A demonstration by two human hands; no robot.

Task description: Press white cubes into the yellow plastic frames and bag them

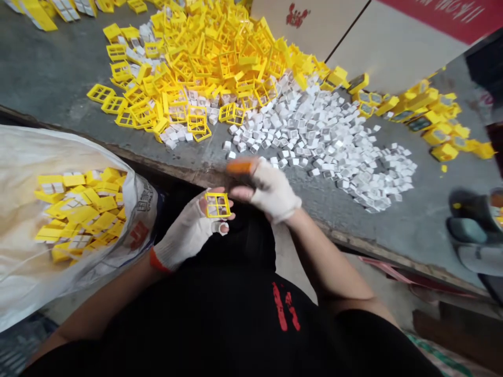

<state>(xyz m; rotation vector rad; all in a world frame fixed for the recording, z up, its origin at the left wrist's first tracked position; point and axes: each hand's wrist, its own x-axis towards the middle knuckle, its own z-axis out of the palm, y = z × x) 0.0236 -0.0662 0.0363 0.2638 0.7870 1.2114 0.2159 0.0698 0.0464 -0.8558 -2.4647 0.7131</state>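
Note:
My left hand (194, 222), in a white fingerless glove with an orange cuff, is closed on a small yellow plastic frame (217, 204) with four square openings. Just to the right of it, and apart from it, is my right hand (273, 189) in a similar white glove. An orange covering sits on one of its fingers. That finger and the thumb are stretched out with a gap between them, somewhat blurred, and I see nothing held there. Beyond my hands lie a heap of yellow frames (212, 52) and a spread of small white square pieces (314, 125).
At the left, a white woven sack (51, 149) stands open, with yellow-and-white assembled pieces (88, 212) inside. A large carton (338, 39) stands at the back of the grey table (63, 73). Yellow pieces with dark insets (428, 118) lie at the right.

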